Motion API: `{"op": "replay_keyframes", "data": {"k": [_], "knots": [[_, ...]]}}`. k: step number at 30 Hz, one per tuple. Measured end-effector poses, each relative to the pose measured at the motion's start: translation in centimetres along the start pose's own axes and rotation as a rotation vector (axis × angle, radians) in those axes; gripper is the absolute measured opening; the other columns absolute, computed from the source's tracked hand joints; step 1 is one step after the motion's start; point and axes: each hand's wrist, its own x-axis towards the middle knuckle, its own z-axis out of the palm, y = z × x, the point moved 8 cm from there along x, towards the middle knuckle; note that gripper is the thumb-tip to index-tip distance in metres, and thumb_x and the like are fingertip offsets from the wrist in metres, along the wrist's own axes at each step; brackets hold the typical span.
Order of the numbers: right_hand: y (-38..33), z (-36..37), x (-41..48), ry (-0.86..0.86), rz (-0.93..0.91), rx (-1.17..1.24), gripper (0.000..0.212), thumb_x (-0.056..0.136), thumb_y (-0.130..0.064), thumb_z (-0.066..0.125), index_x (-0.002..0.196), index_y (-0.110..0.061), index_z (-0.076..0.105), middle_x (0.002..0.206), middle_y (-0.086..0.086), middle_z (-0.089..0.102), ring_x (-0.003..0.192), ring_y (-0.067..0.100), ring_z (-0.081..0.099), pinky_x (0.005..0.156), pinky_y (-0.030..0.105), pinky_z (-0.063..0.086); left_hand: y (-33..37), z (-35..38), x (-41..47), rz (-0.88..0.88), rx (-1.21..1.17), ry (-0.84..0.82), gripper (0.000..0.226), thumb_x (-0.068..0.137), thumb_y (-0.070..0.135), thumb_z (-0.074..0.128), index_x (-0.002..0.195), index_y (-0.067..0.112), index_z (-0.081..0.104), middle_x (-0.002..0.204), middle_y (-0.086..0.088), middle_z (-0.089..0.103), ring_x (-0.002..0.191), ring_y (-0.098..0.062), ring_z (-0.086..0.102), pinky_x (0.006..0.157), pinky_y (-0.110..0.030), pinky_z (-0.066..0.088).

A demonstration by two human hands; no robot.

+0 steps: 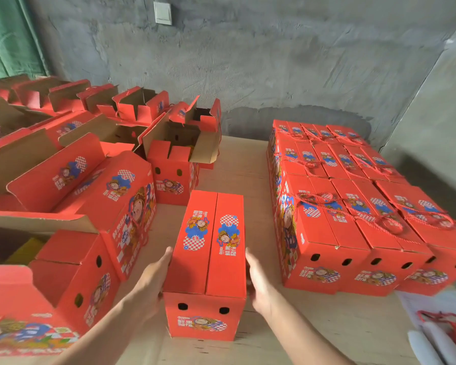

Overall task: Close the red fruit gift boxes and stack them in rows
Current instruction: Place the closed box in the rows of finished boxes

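A closed red gift box (208,262) stands lengthwise on the cardboard-covered table (248,164) in front of me, its two top flaps meeting along the middle. My left hand (153,279) presses flat against its left side and my right hand (258,281) against its right side, gripping it between them. To the right, closed red boxes with red cord handles stand stacked in rows (353,206). On the left, several open red boxes (179,164) stand with flaps up.
A bare concrete wall (274,61) runs behind the table, with a white switch plate (163,13). A green curtain (8,35) hangs at far left. Red cords and white paper (442,327) lie at the lower right. A yellow item (24,251) sits inside the near-left open box.
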Motion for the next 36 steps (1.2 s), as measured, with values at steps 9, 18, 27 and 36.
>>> {"op": "replay_keyframes", "data": {"k": [9,18,27,36], "knots": [[-14.6,6.2,-5.3,-0.033,-0.681,-0.148,0.017,0.098,-0.001,0.04,0.099,0.006,0.056,0.107,0.035,0.061,0.067,0.014,0.066,0.066,0.016,0.051,9.5,2.7,-1.4,0.321,0.071,-0.066,0.016,0.095,0.016,0.054,0.087,0.004,0.061,0.083,-0.015,0.053,0.067,-0.02,0.048,0.06,-0.028,0.037],[-14.4,10.5,-5.8,-0.258,-0.453,-0.312,0.017,0.092,0.001,0.045,0.1,0.004,0.059,0.089,0.019,0.065,0.084,0.028,0.064,0.088,0.033,0.052,20.8,6.5,-10.3,1.088,0.809,-0.095,0.034,0.099,0.018,0.043,0.09,-0.004,0.068,0.086,-0.019,0.068,0.077,-0.026,0.06,0.072,-0.036,0.046],[-16.1,9.6,-5.6,-0.154,-0.122,-0.141,0.028,0.098,-0.023,0.039,0.078,-0.008,0.053,0.038,-0.008,0.042,0.044,0.011,0.052,0.065,0.027,0.035,16.7,2.6,-5.4,0.823,0.855,0.064,0.027,0.095,0.019,0.048,0.089,0.004,0.069,0.085,-0.01,0.067,0.08,-0.028,0.062,0.062,-0.026,0.039],[-26.6,11.2,-10.3,0.045,-0.69,-0.417,0.024,0.091,-0.016,0.049,0.067,-0.016,0.054,0.046,-0.007,0.057,0.052,0.011,0.057,0.063,0.028,0.037,19.4,3.7,-7.8,1.152,0.764,-0.041,0.021,0.089,0.005,0.055,0.102,0.009,0.07,0.107,-0.006,0.06,0.101,-0.02,0.056,0.092,-0.032,0.045]]}}
